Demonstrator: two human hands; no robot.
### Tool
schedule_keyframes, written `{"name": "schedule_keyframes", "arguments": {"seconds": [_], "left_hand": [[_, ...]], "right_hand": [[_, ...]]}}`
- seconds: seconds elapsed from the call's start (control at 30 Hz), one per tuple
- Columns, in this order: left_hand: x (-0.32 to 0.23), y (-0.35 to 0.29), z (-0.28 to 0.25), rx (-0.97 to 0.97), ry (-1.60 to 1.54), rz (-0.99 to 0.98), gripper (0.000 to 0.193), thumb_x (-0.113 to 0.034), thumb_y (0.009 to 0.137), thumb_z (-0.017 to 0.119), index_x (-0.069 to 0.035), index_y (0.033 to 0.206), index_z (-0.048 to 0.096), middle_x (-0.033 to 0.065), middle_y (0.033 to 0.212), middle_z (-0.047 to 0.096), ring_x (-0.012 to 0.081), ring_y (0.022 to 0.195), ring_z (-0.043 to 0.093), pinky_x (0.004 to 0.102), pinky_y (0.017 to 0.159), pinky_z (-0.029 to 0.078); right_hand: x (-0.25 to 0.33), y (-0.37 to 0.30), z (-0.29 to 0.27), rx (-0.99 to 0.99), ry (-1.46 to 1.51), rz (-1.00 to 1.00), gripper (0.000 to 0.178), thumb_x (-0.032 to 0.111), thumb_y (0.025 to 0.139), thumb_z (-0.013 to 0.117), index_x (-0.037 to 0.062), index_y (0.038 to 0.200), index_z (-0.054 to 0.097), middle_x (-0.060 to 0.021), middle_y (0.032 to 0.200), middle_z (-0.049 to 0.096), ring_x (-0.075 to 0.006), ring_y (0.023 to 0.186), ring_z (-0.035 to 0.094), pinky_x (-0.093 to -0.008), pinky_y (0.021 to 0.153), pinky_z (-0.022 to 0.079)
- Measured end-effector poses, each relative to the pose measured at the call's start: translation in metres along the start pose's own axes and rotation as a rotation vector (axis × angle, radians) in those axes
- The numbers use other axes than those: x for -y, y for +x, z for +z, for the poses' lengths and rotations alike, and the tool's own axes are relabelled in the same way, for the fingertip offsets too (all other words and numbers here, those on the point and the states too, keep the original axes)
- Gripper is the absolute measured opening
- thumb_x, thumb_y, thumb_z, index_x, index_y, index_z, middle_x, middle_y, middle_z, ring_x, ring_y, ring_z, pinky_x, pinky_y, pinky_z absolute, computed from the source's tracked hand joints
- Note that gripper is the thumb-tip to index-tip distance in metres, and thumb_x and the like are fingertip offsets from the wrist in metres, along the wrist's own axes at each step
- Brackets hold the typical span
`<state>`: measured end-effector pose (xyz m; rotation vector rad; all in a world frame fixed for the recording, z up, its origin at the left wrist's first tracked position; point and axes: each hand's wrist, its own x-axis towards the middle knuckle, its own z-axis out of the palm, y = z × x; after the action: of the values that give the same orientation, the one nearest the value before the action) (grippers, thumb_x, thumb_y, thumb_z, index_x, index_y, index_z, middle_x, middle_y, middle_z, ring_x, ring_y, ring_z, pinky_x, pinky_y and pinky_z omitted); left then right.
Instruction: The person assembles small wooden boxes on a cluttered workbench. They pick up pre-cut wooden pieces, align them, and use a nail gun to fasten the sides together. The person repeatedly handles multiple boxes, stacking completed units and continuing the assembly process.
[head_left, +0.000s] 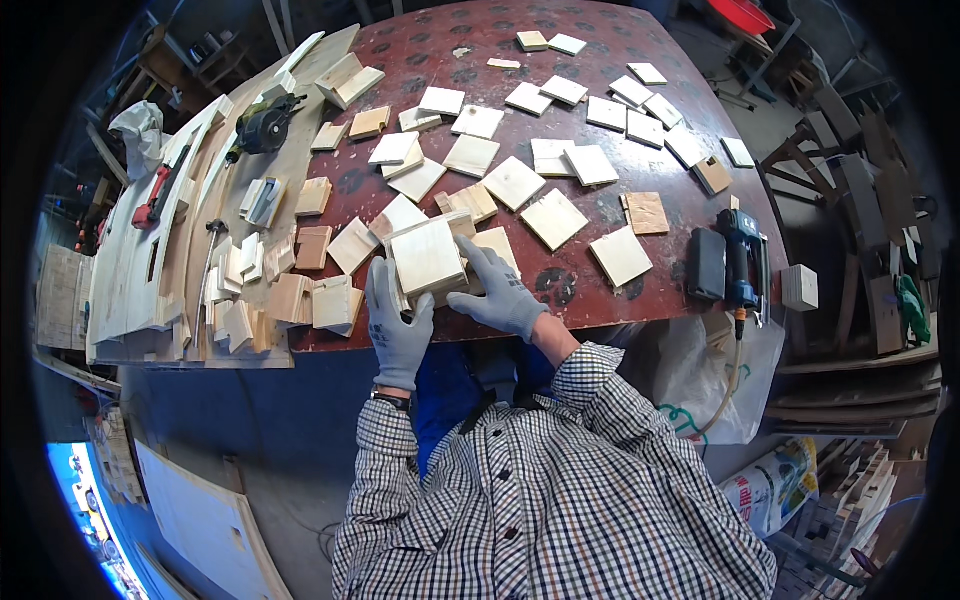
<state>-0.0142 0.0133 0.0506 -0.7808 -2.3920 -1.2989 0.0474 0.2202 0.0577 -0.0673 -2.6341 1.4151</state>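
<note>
Both my hands wear grey gloves. Between them, near the front edge of the table, is a pale wooden block [428, 257] with a square top, perhaps a stack of boards or a small box; its inside cannot be made out. My left hand [398, 325] grips its left side, thumb at the near face. From the right, my right hand [498, 295] presses its fingers along the other side. Just behind and beside it lie square wooden pieces [398, 217], and more wooden blocks [336, 305] stand close to my left hand.
Many square wooden boards [555, 219] lie scattered over the dark red table [560, 287]. A nail gun [741, 255] with a hose stands at the right edge. On the left, large wooden panels [130, 270] carry a black-and-green power tool [265, 127] and a red tool [152, 197].
</note>
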Motion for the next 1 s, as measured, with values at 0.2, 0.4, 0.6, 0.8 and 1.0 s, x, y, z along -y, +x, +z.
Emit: {"name": "schedule_keyframes", "arguments": {"seconds": [0.2,0.4,0.6,0.8,1.0], "left_hand": [[0.006,0.005,0.004,0.086,0.013,0.055,0.080,-0.039,0.097,0.079,-0.005,0.159,0.043,0.0231,0.164,0.039,0.0395,0.153,0.038,0.0481,0.126,0.033],[0.010,0.014,0.000,0.144,-0.057,-0.061,0.075,-0.050,0.100,0.071,-0.008,0.157,0.048,0.0236,0.163,0.041,0.0415,0.154,0.038,0.0504,0.124,0.037],[0.005,0.012,-0.001,0.109,-0.061,-0.076,0.072,-0.046,0.100,0.072,-0.007,0.157,0.047,0.0227,0.162,0.043,0.0399,0.152,0.040,0.0482,0.123,0.039],[0.005,0.017,-0.008,0.135,-0.074,-0.092,0.070,-0.042,0.102,0.070,-0.008,0.158,0.046,0.0211,0.158,0.046,0.0392,0.149,0.044,0.0481,0.122,0.040],[0.012,0.015,0.004,0.068,-0.062,-0.074,0.065,-0.036,0.103,0.064,-0.006,0.158,0.045,0.0224,0.159,0.046,0.0402,0.150,0.043,0.0490,0.122,0.040]], "right_hand": [[0.001,0.005,-0.004,0.000,0.100,0.027,0.089,0.055,0.099,0.064,0.0087,0.167,0.031,-0.0307,0.140,0.054,-0.0452,0.128,0.056,-0.0488,0.110,0.045],[-0.001,0.008,-0.005,0.023,0.146,0.075,0.082,0.056,0.102,0.058,0.0104,0.166,0.034,-0.0277,0.136,0.056,-0.0425,0.120,0.061,-0.0461,0.107,0.047],[0.005,0.008,-0.002,0.007,0.106,0.069,0.077,0.052,0.104,0.057,0.0102,0.166,0.036,-0.0275,0.136,0.057,-0.0423,0.120,0.062,-0.0457,0.107,0.048],[0.008,0.004,-0.003,-0.012,0.102,0.057,0.076,0.050,0.105,0.058,0.0103,0.166,0.036,-0.0279,0.137,0.057,-0.0410,0.121,0.062,-0.0457,0.107,0.049],[0.011,0.002,0.003,-0.065,-0.027,0.014,0.075,0.046,0.106,0.057,0.0070,0.166,0.035,-0.0262,0.137,0.058,-0.0406,0.121,0.061,-0.0473,0.105,0.049]]}}
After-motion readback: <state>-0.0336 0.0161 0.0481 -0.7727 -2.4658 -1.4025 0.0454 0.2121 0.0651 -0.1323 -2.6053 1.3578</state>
